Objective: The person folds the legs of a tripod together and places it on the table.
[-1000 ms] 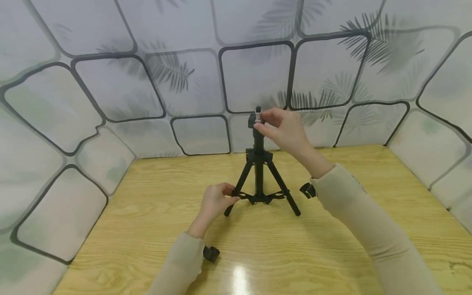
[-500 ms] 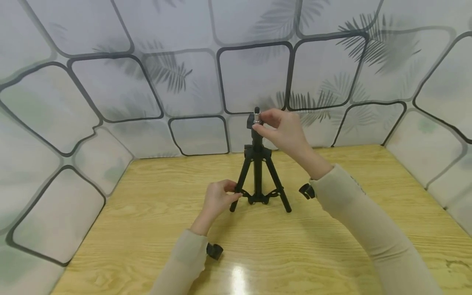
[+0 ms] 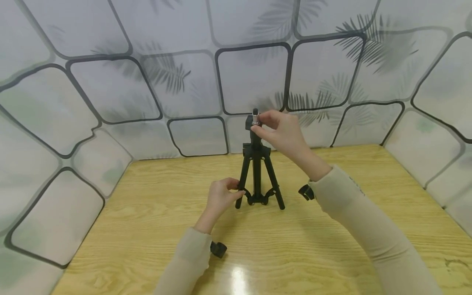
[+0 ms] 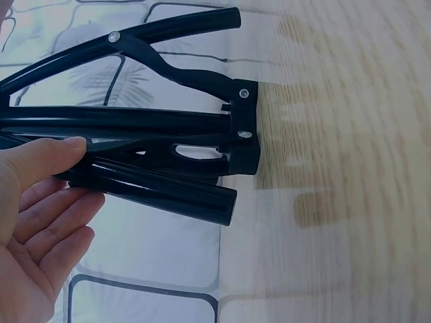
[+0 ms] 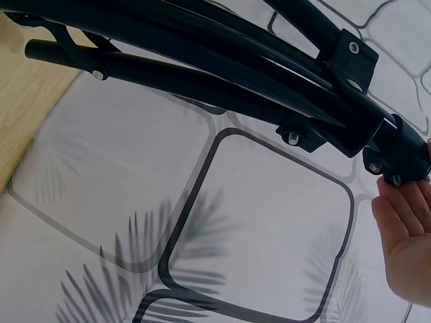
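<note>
Toward the centre of the head view, a black tripod [image 3: 257,174] is upright, its legs slightly spread. The left hand [image 3: 221,194] pinches one leg [image 3: 243,174] between thumb and fingers; the right hand [image 3: 285,129] pinches the top at a silver stud [image 3: 255,119]. Below lies a wooden table [image 3: 166,184]; behind rises a leaf-patterned wall [image 3: 254,78].
</note>
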### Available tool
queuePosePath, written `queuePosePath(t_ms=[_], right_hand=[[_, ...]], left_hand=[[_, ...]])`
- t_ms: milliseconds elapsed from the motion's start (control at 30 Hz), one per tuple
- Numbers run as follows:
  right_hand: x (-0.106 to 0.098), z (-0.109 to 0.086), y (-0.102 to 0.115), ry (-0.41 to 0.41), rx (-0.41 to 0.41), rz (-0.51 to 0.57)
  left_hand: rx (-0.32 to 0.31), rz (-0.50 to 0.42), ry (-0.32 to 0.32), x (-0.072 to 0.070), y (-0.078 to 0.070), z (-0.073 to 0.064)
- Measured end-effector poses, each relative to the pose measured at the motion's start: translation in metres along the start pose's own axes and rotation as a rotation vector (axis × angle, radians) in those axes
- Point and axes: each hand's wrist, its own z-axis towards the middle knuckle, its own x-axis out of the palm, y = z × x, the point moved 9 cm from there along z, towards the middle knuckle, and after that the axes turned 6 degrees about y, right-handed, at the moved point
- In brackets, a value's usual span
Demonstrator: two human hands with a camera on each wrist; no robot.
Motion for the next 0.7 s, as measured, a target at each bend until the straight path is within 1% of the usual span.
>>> queuePosePath(t_ms=[200,467,700], right_hand=[[-0.0003,-0.0001,0.0010,-0.007,-0.010,0.004],[0.0000,-0.0003,-0.0003,-0.012,-0.008,0.001],[-0.0001,-0.0001,-0.0001,-0.018,-0.011,0.004]], left_hand=[[0.022,0.008,-0.028,0.0006,-0.0020,0.0012],[-0.012,-0.017,-0.042,0.0011,-0.0005,0.0022],[-0.016,-0.043,-0.042,0.0022,-0.0008,0.0045]])
